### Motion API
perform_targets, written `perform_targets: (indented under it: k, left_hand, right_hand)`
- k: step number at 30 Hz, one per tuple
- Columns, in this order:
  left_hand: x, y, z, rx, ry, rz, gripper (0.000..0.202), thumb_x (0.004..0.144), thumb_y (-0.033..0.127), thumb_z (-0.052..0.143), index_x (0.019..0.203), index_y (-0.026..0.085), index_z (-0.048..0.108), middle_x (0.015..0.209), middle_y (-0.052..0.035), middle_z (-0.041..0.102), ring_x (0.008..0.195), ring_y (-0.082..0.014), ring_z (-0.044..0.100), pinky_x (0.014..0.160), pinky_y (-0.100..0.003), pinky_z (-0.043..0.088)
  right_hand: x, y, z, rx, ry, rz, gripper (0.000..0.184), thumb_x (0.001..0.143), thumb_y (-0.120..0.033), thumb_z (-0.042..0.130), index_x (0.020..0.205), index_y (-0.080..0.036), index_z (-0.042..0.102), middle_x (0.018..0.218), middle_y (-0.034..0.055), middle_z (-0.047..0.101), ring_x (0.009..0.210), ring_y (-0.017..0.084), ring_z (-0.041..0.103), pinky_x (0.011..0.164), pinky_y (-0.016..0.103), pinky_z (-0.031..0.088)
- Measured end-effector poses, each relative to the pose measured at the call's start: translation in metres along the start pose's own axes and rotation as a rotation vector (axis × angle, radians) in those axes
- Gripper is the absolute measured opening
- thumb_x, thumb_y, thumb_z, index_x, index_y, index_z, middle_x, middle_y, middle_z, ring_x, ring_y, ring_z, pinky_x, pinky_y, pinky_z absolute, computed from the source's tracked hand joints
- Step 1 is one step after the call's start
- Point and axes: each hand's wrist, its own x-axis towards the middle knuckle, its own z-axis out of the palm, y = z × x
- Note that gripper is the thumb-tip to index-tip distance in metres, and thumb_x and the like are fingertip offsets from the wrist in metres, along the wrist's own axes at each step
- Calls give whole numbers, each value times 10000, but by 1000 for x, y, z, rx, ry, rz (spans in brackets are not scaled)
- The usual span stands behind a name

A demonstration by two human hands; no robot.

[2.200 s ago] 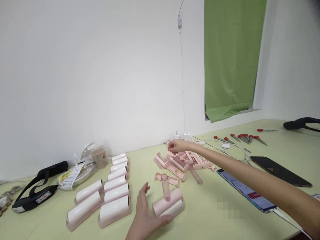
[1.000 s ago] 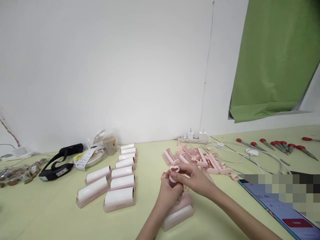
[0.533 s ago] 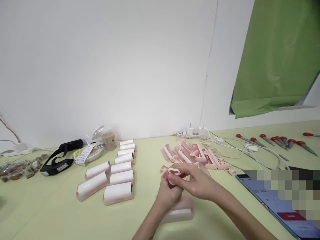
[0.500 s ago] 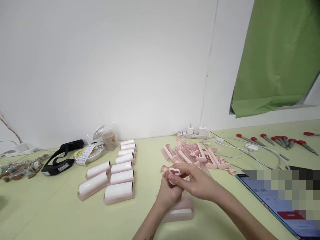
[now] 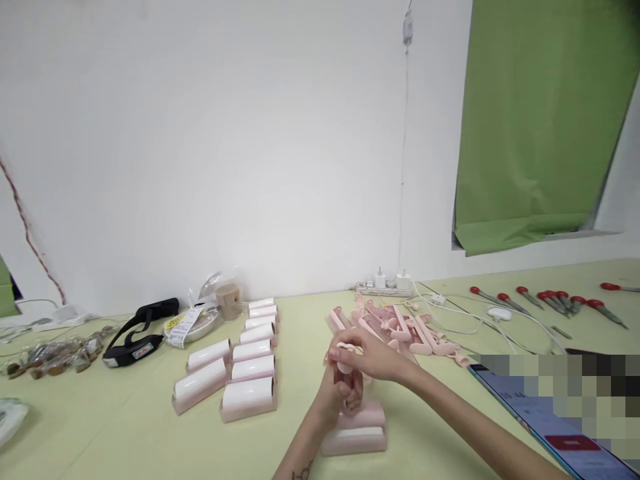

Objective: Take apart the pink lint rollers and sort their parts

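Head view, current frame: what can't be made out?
All in the head view:
Pink piece: mostly covered by the left hand and right hand.
Pile of pink parts: near side partly behind the right hand.
Phone: screen partly pixelated, lower end cut off by the bottom edge.
Rightmost red-handled tool: cut off by the right edge.
Pale item: cut off by the left edge.

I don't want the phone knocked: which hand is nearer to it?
Right. The right hand is left of the phone; the left hand is farther left, lower in view.
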Motion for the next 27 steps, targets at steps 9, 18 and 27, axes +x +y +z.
perform_targets:
  k: [9, 18, 27]
  left_hand:
    - [-2, -11, 11, 16, 319, -119, 669, 469, 840, 325, 299, 197, 254, 222, 83, 163, 187, -10, 119, 226, -172, 33]
    - [-6, -1, 17, 5, 229, -195, 611, 499, 763, 450, 344, 198, 276, 228, 93, 174, 200, -8, 109, 233, -174, 26]
    - [-12, -12, 9, -26, 204, -78, 625, 505, 765, 445, 297, 201, 274, 230, 88, 141, 192, -4, 111, 226, -189, 12]
  right_hand:
    - [3, -29, -2, 1, -320, 194, 489, 763, -99, 278, 1129, -321, 515, 1284, -50, 409, 1093, 173, 454, 851, 285, 394]
    - [11, -25, -8, -29, -513, 178, 529, 647, -60, 324, 1038, -280, 603, 1049, -32, 594, 667, 95, 614, 540, 157, 449]
    - [12, -21, 1, -20, -478, 83, 386, 708, -117, 381, 995, -236, 610, 918, -12, 622, 752, 127, 583, 591, 181, 425]
